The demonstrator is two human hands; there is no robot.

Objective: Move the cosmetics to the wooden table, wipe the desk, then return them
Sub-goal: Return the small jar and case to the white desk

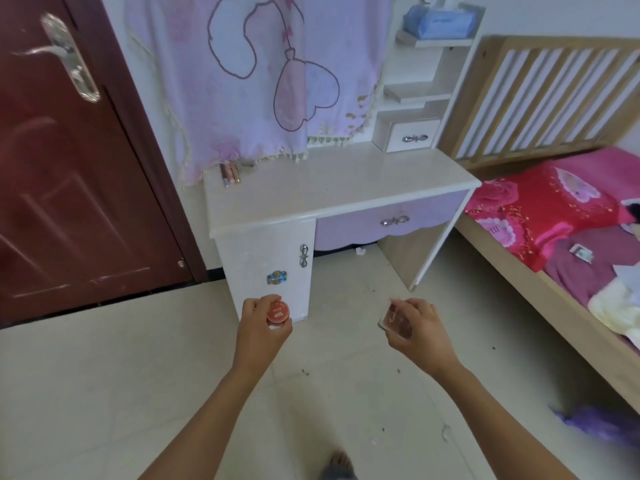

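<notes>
Hands carry cosmetics before the surface (346,188).
Left hand (261,327) grips a round jar (278,312); right hand (417,327) grips a flat compact (394,317).

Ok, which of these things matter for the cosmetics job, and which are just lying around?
For the job:
red jar, held in the left hand
red case, held in the right hand
pencils on the desk

Just lying about:
tissue box on the shelf
bed
door
</notes>
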